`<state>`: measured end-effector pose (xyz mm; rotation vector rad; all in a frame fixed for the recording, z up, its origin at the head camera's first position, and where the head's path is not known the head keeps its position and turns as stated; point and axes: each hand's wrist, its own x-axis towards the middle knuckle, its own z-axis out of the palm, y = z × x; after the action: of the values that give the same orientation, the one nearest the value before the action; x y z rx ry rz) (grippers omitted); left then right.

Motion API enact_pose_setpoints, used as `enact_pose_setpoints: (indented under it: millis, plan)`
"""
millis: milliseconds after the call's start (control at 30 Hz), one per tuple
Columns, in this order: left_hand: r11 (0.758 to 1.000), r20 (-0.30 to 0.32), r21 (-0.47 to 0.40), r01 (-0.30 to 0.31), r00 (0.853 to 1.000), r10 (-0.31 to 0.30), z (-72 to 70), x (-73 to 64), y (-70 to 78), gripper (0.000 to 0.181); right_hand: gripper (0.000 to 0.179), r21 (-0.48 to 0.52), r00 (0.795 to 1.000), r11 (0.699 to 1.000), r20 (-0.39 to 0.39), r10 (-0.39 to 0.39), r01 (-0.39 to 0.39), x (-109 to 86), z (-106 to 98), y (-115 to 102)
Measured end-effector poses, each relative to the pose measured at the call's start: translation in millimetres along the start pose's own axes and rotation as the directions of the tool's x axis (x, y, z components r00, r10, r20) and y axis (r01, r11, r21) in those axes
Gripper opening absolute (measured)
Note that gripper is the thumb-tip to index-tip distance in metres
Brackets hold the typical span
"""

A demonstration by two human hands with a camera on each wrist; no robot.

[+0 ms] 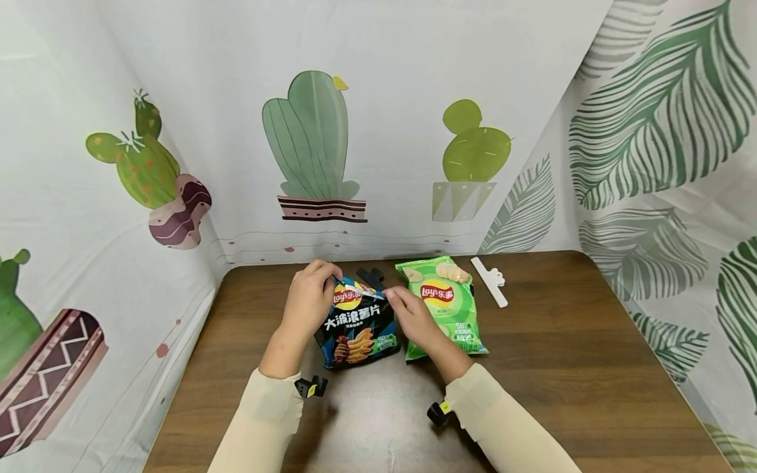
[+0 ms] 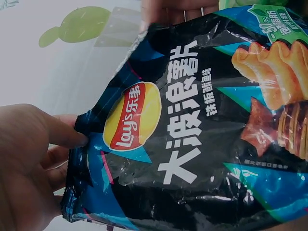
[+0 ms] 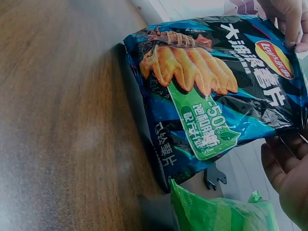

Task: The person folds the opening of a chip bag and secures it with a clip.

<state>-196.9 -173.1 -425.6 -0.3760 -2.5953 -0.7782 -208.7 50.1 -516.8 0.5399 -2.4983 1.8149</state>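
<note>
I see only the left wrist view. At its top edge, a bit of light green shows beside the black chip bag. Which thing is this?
Observer: It is a green Lay's chip bag, on the table.
Operator: Thank you. What lies to the right of it?
Observer: In the head view, a white clip.
Operator: And what is just beyond the top of the black chip bag?
Observer: There is a second clip, a black clip.

creased white cloth (image 1: 396,39) behind | potted-cactus prints (image 1: 316,138) left and centre | green leaf prints (image 1: 668,112) right | brown wood-grain surface (image 1: 550,368), pale sheen (image 1: 378,410)
</note>
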Motion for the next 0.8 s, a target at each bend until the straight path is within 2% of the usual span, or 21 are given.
enact_pose_setpoints:
  millis: [100,333,400,567,800]
  plan:
    - [1.0,0.003,-0.003,0.001,1.0,-0.001,-0.3,0.4,-0.2,0.022,0.028,-0.003,1.0,1.0,0.005,-0.016,0.017,0.2,0,0]
    - [0.997,0.034,-0.05,0.052,0.998,-0.05,-2.4,-0.2,1.3,0.023,0.021,-0.008,0.999,1.0,0.035,-0.007,0.008,-8.8,-10,-41]
    - [0.996,0.046,-0.059,0.063,0.997,-0.06,-2.6,-0.3,1.2,0.021,0.021,-0.01,0.999,1.0,0.032,-0.019,0.02,-9.2,-10,-42]
    - [0.998,0.062,-0.02,0.06,0.996,-0.059,-3.1,-0.7,-0.6,0.017,0.02,-0.014,0.999,0.999,0.025,-0.036,0.036,-7.5,-9,-38]
    - [0.994,0.101,0.074,0.075,0.992,-0.082,-5.0,-2.8,-1.2,0.021,0.021,-0.017,1.0,1.0,0.006,-0.016,0.016,1.3,1,-2]
